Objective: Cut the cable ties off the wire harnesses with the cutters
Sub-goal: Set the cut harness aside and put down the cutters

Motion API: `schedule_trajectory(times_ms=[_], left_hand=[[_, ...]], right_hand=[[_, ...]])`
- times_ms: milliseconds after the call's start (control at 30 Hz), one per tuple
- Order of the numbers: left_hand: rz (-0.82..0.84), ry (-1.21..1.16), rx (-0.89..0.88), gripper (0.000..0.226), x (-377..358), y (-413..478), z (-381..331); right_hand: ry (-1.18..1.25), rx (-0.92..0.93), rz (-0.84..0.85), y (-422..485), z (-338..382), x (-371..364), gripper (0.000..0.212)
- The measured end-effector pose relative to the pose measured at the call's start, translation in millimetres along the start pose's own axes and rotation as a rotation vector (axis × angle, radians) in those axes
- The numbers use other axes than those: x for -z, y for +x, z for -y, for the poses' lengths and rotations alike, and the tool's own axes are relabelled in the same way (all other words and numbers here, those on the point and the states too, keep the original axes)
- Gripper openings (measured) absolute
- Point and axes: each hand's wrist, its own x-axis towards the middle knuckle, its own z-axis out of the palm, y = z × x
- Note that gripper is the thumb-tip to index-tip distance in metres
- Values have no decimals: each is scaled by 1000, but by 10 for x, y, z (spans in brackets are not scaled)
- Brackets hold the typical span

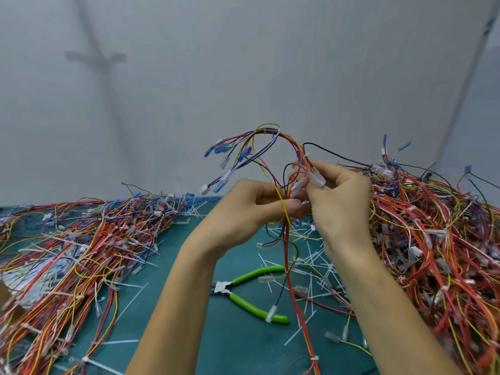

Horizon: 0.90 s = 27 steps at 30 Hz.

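I hold one wire harness (266, 143) up above the table with both hands. It is a bundle of red, yellow, purple and black wires that arches upward, with blue and clear connectors at its ends. My left hand (251, 212) grips the wires from the left, thumb pressed on them. My right hand (341, 201) pinches the wires and clear connectors (315, 178) from the right. A white cable tie (264, 130) wraps the bundle at the top of the arch. The green-handled cutters (243, 290) lie on the table below my hands, untouched.
A big pile of wire harnesses (81, 247) covers the green mat (189, 266) on the left, another pile (438, 239) fills the right. Cut white tie pieces (311, 261) litter the mat around the cutters. A grey wall stands behind.
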Motion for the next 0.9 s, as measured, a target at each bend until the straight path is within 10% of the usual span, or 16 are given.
schedule_trajectory(times_ms=[333,467,667,900], left_hand=[[-313,-108,-50,14,-28,26,-44],[-464,-233,-52,15,58,11,-64],[-493,-396,-54,13,147,-4,-58],[-306,-560,64,27,289,-10,-19]], right_hand=[[-70,-38,180,-1,97,-12,18],[-181,-229,559,-56,169,-8,66],[-127,-216,706,-137,72,-47,12],[148,-283,732,-64,83,37,30]])
